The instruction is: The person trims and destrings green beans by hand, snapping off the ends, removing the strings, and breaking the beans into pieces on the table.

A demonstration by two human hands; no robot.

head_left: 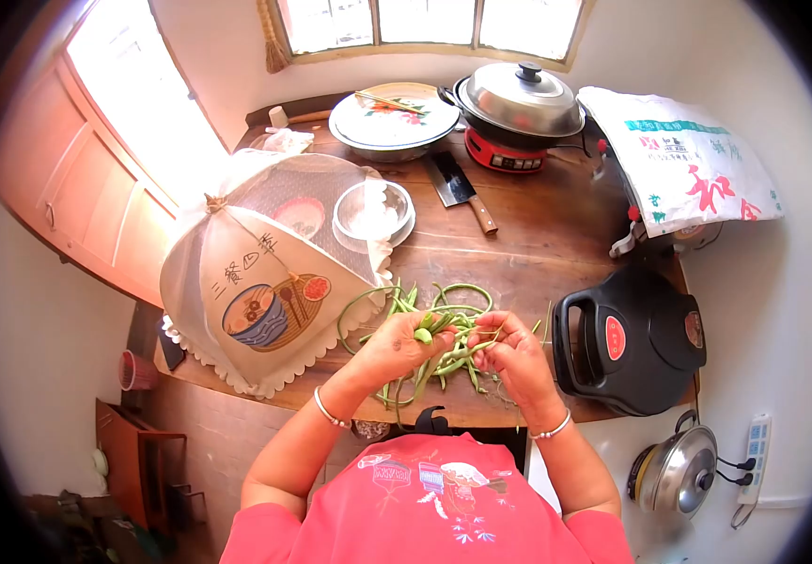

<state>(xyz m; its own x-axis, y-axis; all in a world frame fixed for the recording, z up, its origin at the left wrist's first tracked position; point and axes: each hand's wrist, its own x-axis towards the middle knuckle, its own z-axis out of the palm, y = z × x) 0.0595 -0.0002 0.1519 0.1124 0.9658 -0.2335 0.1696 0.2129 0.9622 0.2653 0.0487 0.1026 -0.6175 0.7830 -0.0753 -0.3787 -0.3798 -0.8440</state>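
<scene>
Long green beans (458, 362) lie in a loose pile on the wooden table (538, 254), near its front edge. Above the pile, my left hand (397, 346) is closed around several short bean pieces, whose ends stick out past the thumb. Close to its right, my right hand (516, 357) pinches a green bean between thumb and fingers. The two hands are a small gap apart. One long bean curves out to the left of my left hand, and another loops behind both hands.
A food cover (265, 282) stands at left, with a bowl (373, 211) behind it. Farther back are a cleaver (453, 183), a floral lidded basin (394, 117) and a pan on a red cooker (507, 150). A black appliance (632, 343) and white sack (688, 160) are at right.
</scene>
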